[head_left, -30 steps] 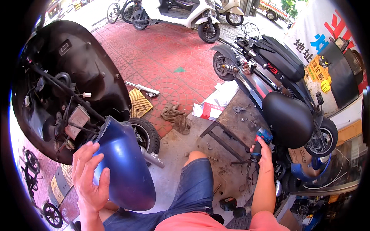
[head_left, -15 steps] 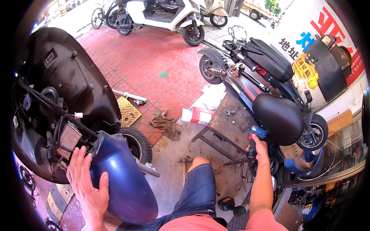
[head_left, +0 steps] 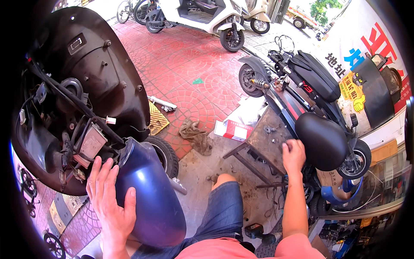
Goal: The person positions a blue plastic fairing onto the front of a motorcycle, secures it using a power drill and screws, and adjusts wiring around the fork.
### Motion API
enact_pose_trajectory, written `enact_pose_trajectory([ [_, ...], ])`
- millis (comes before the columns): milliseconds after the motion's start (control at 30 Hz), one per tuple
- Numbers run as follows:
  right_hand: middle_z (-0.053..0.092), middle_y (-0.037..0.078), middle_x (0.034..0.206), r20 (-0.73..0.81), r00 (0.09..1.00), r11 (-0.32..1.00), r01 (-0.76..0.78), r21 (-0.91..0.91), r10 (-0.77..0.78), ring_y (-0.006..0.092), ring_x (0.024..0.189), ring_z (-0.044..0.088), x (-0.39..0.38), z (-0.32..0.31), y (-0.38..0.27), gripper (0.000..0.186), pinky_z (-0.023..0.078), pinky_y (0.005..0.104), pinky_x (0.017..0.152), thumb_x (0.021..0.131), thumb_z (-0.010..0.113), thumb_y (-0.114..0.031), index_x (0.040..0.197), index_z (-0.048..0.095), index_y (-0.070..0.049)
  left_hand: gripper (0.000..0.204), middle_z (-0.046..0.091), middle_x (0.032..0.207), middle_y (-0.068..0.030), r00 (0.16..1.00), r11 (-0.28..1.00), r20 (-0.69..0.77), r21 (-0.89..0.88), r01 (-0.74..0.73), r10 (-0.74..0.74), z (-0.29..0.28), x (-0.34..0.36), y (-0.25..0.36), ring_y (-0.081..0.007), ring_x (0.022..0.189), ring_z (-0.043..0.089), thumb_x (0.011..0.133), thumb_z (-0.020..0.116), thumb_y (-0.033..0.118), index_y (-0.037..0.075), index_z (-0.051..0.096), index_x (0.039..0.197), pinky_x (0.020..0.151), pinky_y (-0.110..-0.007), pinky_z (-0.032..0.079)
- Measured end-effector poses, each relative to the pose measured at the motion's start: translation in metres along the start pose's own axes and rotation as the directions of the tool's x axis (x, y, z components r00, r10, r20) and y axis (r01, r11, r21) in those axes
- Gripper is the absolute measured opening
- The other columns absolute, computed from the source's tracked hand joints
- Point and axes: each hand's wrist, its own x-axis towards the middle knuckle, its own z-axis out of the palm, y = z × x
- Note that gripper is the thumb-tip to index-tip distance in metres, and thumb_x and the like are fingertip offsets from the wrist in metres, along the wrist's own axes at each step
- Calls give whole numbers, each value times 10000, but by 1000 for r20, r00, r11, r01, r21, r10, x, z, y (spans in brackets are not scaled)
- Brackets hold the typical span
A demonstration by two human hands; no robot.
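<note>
A: In the head view, where is the blue panel (head_left: 153, 198) sitting?

B: It's filling the lower left of the frame, just right of the left hand (head_left: 113, 207). Its long axis is slanting from the dark scooter body (head_left: 114, 82), upper left, down toward the middle of the lower edge.

A: Which hand is lying nearer?

B: The left, clearly. Its thumb is overlapping the panel's face and its fingers are running along the left side, seemingly resting there. That grip is standing apart, not clamping.

A: And the right hand (head_left: 294, 156)?

B: Well apart from the panel, right of centre, it's hovering by the table (head_left: 278, 121), where small metal parts (head_left: 270, 129) are lying. Its fingers are bending inward; I'm not able to tell whether they're pinching anything.

A: Any containers showing?

B: A white-and-red box (head_left: 233, 131) is lying just left of the table, its contents not showing. A cardboard box (head_left: 328, 178) is sitting farther right, partly hidden, so I'm not seeing inside it either.
</note>
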Motion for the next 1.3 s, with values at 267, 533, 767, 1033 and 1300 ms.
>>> enact_pose_trajectory([
  [267, 753, 151, 1294, 383, 924, 988, 55, -147, 6, 384, 1260, 668, 86, 80, -32, 314, 550, 490, 1104, 884, 860, -229, 1170, 846, -100, 515, 630, 1552, -212, 999, 996, -41, -88, -14, 11, 5, 0, -2, -451, 1561, 473, 1036, 685, 296, -42, 649, 1424, 1262, -580, 350],
  [533, 816, 217, 1175, 362, 922, 970, -52, -238, 139, 433, 1133, 773, 95, 88, -52, 256, 608, 535, 1023, 821, 833, -214, 1028, 865, -66, 533, 649, 1532, -196, 997, 992, -74, -128, -3, -7, 6, -6, -10, -438, 1549, 496, 943, 763, 251, -25, 680, 1391, 1251, -576, 368],
  [767, 792, 308, 1110, 461, 887, 943, 170, -286, -20, 479, 1075, 777, 106, 103, -42, 267, 614, 551, 989, 812, 783, -189, 983, 851, 4, 536, 679, 1484, -185, 994, 981, -108, -193, 1, -22, 4, -7, -16, -419, 1535, 517, 896, 826, 262, -15, 722, 1343, 1217, -598, 391],
  [1033, 801, 228, 1005, 452, 855, 833, 431, -347, -254, 430, 990, 786, 112, 91, -46, 264, 624, 522, 918, 856, 834, -257, 939, 843, -7, 477, 718, 1413, -161, 982, 959, -189, -280, -51, -3, 6, -9, -25, -386, 1487, 569, 891, 845, 272, 12, 758, 1282, 1204, -591, 433],
  [1300, 785, 134, 965, -66, 686, 621, 692, 369, -725, 351, 859, 752, 71, 42, -243, 58, 594, 464, 782, 864, 806, -55, 897, 767, -29, 224, 736, 1263, -140, 958, 913, -286, -394, -105, -14, 11, -9, -34, -397, 1408, 631, 843, 867, 147, 46, 728, 987, 1098, -516, 557],
])
